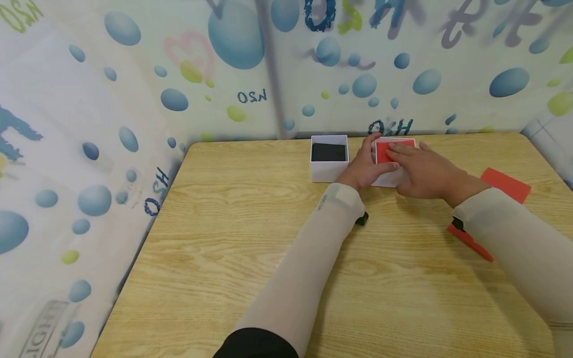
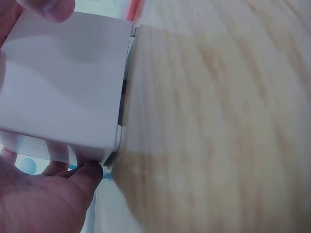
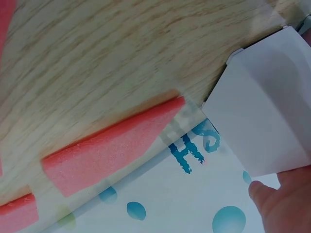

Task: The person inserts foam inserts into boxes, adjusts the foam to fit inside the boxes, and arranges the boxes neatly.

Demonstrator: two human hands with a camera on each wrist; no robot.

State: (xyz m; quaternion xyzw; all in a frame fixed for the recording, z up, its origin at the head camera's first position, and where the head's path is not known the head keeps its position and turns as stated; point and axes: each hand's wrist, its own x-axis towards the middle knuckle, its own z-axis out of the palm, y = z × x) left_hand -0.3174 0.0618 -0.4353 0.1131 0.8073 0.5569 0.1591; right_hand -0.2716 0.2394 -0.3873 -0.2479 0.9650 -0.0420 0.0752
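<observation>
A white box (image 1: 387, 180) stands near the back edge of the table with a red foam piece (image 1: 382, 153) inside its open top. My left hand (image 1: 361, 168) grips the box at its left side, thumb along the front and fingers round toward the back. The left wrist view shows those fingers (image 2: 73, 179) against the white wall. From the right, my right hand (image 1: 431, 171) lies over the top, straight fingers pressing on the red piece. In the right wrist view, one finger (image 3: 265, 194) sticks out past the box wall (image 3: 248, 116).
Left of my left hand, a second white box (image 1: 329, 172) holds a black block (image 1: 329, 152). More red foam lies to the right: one flat piece (image 1: 508, 184) behind my right forearm and a strip (image 1: 472, 243) partly under the sleeve. A patterned cloth (image 1: 286, 109) hangs behind the table.
</observation>
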